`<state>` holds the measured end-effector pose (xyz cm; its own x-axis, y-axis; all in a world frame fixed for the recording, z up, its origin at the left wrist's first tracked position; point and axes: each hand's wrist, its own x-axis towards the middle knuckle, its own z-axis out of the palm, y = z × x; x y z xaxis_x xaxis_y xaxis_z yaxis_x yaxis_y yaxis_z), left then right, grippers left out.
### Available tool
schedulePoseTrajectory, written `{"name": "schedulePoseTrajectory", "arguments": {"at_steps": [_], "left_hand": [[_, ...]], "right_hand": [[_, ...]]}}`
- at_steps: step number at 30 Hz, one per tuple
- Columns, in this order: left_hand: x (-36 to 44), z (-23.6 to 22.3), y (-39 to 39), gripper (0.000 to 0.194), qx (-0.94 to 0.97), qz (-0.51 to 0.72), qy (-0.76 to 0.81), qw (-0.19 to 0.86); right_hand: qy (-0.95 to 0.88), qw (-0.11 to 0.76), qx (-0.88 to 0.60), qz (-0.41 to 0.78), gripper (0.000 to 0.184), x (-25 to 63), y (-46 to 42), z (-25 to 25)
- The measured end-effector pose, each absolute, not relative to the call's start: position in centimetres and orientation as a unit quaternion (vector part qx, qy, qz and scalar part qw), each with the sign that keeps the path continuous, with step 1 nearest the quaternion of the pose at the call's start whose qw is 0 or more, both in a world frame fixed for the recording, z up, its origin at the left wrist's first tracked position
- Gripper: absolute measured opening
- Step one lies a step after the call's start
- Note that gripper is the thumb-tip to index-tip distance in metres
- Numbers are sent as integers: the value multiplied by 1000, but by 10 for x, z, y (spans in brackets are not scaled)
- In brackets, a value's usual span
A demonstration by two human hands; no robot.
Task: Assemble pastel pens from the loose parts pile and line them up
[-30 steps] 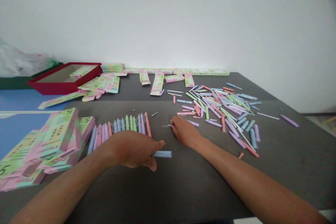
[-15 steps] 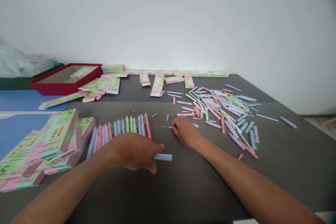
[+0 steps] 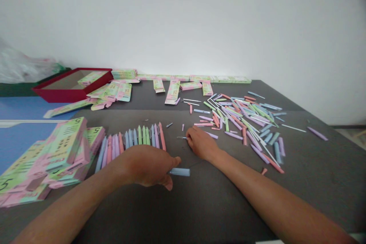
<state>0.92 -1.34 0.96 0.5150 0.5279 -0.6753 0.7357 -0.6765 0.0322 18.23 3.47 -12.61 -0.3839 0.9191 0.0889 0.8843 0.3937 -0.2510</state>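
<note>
My left hand [image 3: 151, 166] is closed around a light blue pen barrel [image 3: 180, 172], whose open end points right. Beyond it, my right hand [image 3: 201, 143] rests low on the table with its fingers pinched together. At those fingertips is a small, thin pen part [image 3: 181, 137], too small to make out fully. A row of pens [image 3: 143, 136] in blue, pink, purple and green lies side by side behind my left hand, which hides some of their lower ends. To the right of my right hand spreads a loose pile of pen barrels and white refills [image 3: 237, 116].
Printed pen boxes [image 3: 64, 148] are stacked at the left. Behind them stands a red tray [image 3: 63, 93] near flattened cartons [image 3: 114, 91]. More boxes [image 3: 220, 79] line the wall. A single purple barrel [image 3: 317, 133] lies near the right edge of the dark table [image 3: 309, 183].
My right fingertips have shifted slightly left, to the small part on the table. My left hand still holds the blue barrel in nearly the same place. The view has shifted slightly.
</note>
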Motion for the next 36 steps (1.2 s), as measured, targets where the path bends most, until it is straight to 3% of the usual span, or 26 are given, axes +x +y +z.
{"name": "schedulePoseTrajectory", "arguments": {"at_steps": [27,36], "left_hand": [[9,6,-17,61,864,-307,363,166],[16,2,-19,62,864,-327,350,157]], "right_hand": [[-842,138,-516,77,17,179,32,-127],[-860,110,-495,67,20,165,34,-128]]}}
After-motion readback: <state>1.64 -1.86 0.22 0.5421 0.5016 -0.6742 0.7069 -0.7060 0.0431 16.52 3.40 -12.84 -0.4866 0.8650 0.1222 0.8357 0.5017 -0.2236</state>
